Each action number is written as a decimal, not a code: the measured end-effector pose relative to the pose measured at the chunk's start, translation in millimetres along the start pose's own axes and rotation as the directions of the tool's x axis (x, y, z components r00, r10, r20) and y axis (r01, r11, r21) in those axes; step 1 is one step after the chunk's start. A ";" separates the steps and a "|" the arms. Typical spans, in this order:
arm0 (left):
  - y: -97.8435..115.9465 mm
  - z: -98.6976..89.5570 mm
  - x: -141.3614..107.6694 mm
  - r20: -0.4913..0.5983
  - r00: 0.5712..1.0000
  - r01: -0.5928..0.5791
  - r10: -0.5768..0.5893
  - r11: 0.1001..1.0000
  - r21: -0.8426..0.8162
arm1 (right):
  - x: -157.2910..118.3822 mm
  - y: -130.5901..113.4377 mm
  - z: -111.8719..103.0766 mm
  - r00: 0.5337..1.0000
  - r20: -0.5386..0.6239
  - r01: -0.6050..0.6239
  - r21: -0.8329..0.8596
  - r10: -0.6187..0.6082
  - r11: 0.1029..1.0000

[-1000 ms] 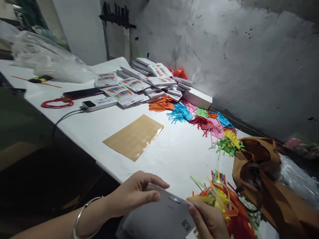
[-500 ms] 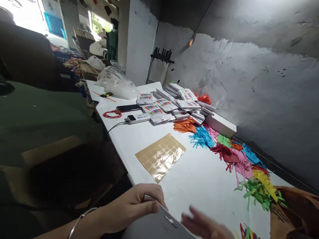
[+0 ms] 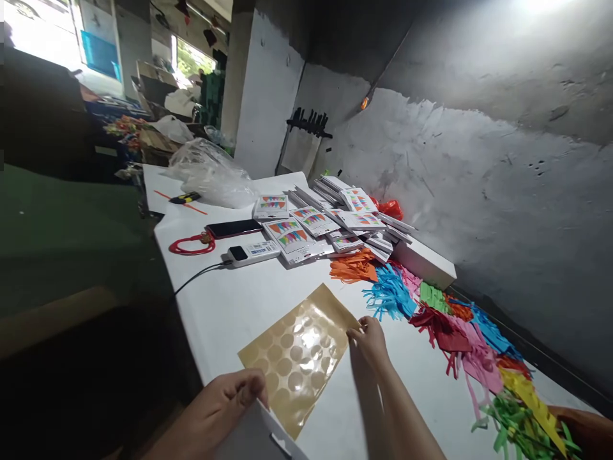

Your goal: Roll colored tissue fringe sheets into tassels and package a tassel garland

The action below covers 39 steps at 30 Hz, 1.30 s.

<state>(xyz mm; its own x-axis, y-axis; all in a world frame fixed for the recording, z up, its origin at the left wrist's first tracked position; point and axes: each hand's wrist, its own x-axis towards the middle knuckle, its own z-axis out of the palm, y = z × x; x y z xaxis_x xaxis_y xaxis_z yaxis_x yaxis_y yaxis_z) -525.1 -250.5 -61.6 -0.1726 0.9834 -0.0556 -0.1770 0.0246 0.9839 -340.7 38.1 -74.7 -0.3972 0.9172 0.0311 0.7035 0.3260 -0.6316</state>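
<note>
My left hand (image 3: pixel 223 409) is closed on the edge of a flat white box (image 3: pixel 249 437) with a hang-hole slot, at the bottom of the view. A brown sheet of round clear stickers (image 3: pixel 297 348) lies on the white table just beyond the box. At the sheet's right corner, my right hand (image 3: pixel 371 342) pinches its edge between thumb and fingers, and that part of the sheet bends slightly. Whether a single sticker is between the fingertips is too small to make out.
Printed white boxes (image 3: pixel 311 223) pile up at the back. Coloured tassel bundles (image 3: pixel 440 326) line the wall side. A phone (image 3: pixel 234 227), a white corded device (image 3: pixel 253 252), a red cable (image 3: pixel 191 244), a cutter knife (image 3: pixel 184 198) and clear plastic bags (image 3: pixel 211 172) lie at the left and back.
My right hand has moved forward from beside the box to the sticker sheet's right corner and closed on it. My left hand and the box have shifted left and lower in view.
</note>
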 end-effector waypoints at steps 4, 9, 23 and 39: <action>6.0 2.0 17.5 -0.076 0.997 -0.021 0.031 0.990 0.138 | -11.8 -1.4 -1.9 0.997 0.010 0.074 0.277 -0.080 0.958; 32.5 -9.6 36.7 -0.130 0.985 -0.070 0.111 0.954 0.290 | -41.6 -15.4 -26.0 0.976 0.014 0.170 0.580 -0.219 0.796; 65.5 -10.0 71.3 0.152 0.986 -0.116 0.068 0.935 0.335 | -84.9 -28.8 -53.4 0.933 0.202 0.081 0.686 -0.296 0.723; 47.7 -9.0 71.1 0.173 0.985 -0.019 0.007 0.997 0.070 | -78.1 -39.6 -33.1 0.847 -0.003 0.492 0.384 -0.532 0.781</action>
<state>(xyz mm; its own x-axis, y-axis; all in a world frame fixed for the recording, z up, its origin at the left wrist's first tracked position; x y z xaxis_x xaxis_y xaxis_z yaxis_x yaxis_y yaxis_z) -554.5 -181.0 -20.2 -0.0032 0.9998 -0.0187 -0.1053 0.0183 0.9943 -318.0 -38.9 -26.5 -0.7090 0.6038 0.3644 0.1281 0.6183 -0.7754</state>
